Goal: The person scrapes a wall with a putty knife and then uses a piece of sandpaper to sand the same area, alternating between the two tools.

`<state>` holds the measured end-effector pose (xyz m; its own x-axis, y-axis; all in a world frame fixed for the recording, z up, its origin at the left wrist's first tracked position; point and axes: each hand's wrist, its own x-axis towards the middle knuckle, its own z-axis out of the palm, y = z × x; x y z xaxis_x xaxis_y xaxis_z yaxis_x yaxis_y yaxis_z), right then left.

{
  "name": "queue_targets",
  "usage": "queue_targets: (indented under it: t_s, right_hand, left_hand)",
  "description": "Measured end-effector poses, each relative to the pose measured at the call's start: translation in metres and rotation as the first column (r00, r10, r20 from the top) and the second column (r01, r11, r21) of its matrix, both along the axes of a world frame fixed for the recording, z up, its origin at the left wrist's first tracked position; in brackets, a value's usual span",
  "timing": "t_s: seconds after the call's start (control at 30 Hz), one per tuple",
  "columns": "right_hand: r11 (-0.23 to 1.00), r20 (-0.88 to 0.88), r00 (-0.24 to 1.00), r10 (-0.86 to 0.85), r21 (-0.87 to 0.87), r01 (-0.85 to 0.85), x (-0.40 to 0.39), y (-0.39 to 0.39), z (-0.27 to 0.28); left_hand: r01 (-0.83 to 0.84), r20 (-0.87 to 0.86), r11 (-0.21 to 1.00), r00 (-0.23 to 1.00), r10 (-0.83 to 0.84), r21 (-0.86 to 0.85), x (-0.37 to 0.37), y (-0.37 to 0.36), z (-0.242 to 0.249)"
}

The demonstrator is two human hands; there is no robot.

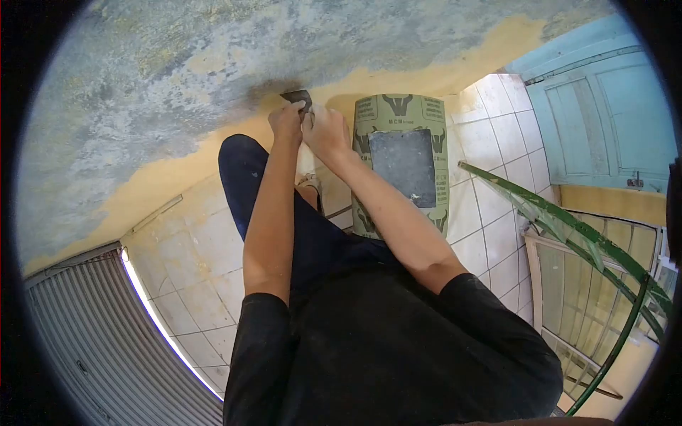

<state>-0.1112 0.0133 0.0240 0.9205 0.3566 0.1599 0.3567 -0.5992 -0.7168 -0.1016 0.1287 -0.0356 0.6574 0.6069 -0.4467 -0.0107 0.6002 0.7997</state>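
Observation:
Both of my hands are together at the lower part of a wall (213,64) with worn grey-blue and yellow paint. A dark flat blade-like tool (297,95) touches or nearly touches the wall at a darkened patch. My left hand (287,121) is closed on the tool near its blade. Just to its right, my right hand (327,131) is closed round the tool's handle, which its fingers mostly hide. Beside my right hand stands a green patterned box-like object (400,113) with a dark grey rectangular sheet (402,167) on it.
Pale floor tiles (192,284) lie below. A ribbed grey shutter (121,341) is at the lower left. On the right are a light blue door (604,121), a green metal frame (568,220) and a pale barred frame (540,284). My bent knee is below the wall.

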Motion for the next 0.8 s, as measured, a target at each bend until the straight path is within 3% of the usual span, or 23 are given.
queue_targets:
  t_s: [0.1,0.17,0.2,0.23,0.3,0.33,0.4,0.43,0.5,0.63,0.7,0.73,0.8]
  right_hand:
    - [1.000,0.043,0.999,-0.008,-0.017,0.009,-0.003,0.003,0.003]
    - [1.000,0.026,1.000,-0.009,-0.026,0.010,0.002,0.006,0.001]
    - [0.999,0.021,1.000,-0.016,-0.028,0.017,0.004,0.006,0.001]
    - [0.999,0.012,1.000,-0.015,-0.034,0.015,-0.003,0.003,0.001]
    - [0.996,0.007,1.000,-0.002,-0.088,0.002,-0.006,0.005,0.008]
    - [0.997,0.019,1.000,0.002,-0.083,0.000,-0.002,0.008,0.013]
    - [0.992,-0.029,1.000,0.007,-0.129,-0.011,-0.002,0.008,0.008]
    - [0.990,-0.049,0.999,0.007,-0.139,-0.014,-0.008,0.004,0.002]
    - [0.998,0.040,0.999,0.034,-0.053,-0.032,0.004,0.006,-0.003]
    - [0.999,0.101,0.995,0.021,0.023,-0.024,0.002,0.015,0.003]
    - [1.000,0.022,0.999,-0.031,-0.003,0.031,-0.006,0.011,0.002]
    - [0.999,0.038,0.998,-0.041,-0.020,0.041,-0.001,0.010,-0.010]
    - [0.998,0.067,0.997,-0.038,-0.039,0.040,-0.003,0.010,0.000]
  left_hand:
    - [0.048,-0.033,0.996,0.998,-0.046,0.071,0.009,0.011,0.003]
    - [0.176,-0.080,0.928,0.984,-0.158,0.330,0.005,0.012,-0.017]
    - [-0.006,0.142,1.000,0.990,0.003,0.019,0.005,0.005,-0.019]
    - [-0.007,0.133,1.000,0.991,0.005,0.013,-0.002,0.000,-0.019]
    - [0.069,-0.107,0.996,0.992,-0.062,0.058,0.000,0.004,-0.004]
    - [0.064,-0.095,0.996,0.994,-0.058,0.064,0.006,0.007,0.002]
    - [0.161,-0.218,0.901,0.973,-0.076,0.404,0.006,0.006,-0.011]
    - [0.169,-0.237,0.905,0.968,-0.079,0.391,-0.001,0.002,-0.022]
    - [0.007,-0.076,0.998,0.997,-0.002,0.058,0.005,0.000,-0.007]
    - [-0.013,-0.089,0.988,0.996,0.026,0.151,0.004,0.004,0.024]
    - [0.215,-0.335,0.891,0.939,-0.076,0.401,0.001,0.007,-0.003]
    - [0.165,-0.132,0.892,0.984,-0.120,0.420,0.011,0.013,-0.062]
    - [0.152,-0.177,0.928,0.980,-0.096,0.339,0.006,0.009,-0.020]
